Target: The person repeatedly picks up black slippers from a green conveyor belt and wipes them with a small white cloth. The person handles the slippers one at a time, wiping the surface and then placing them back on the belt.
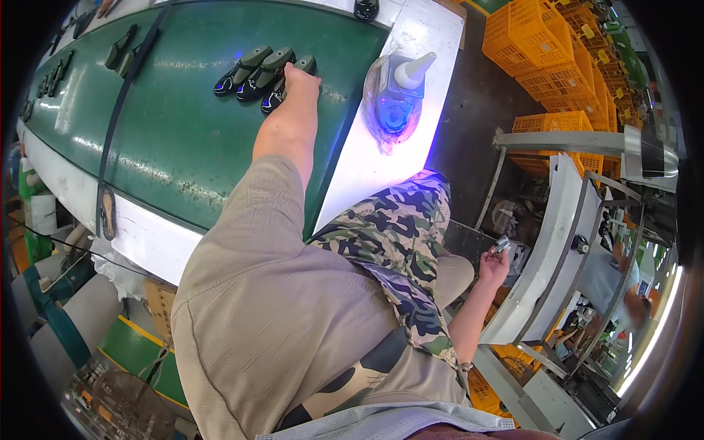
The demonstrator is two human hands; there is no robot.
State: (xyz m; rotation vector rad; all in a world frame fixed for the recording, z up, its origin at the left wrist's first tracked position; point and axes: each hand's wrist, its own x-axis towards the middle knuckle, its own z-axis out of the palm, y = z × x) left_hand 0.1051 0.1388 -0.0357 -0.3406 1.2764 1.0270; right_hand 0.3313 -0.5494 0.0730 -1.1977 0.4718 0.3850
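On the green belt [198,139], three glossy black shoes [253,77] with grey-green lasts inside lie side by side. My left hand [299,79] reaches across and closes on the nearest one at its middle; its toe and the heel of the last show on either side, while most of my fingertips are hidden. Low at my right side, my right hand [495,265] pinches a small silvery object [502,244], too small to name. It is held up between thumb and fingers, away from the belt.
A bluish bottle with a white nozzle [412,77] stands on the white ledge [367,176] under violet light. More shoes [117,48] lie farther left beyond a dark strap [117,117]. Orange crates [528,44] are stacked right, near a metal frame [557,141]. Camouflage cloth [396,235] covers my lap.
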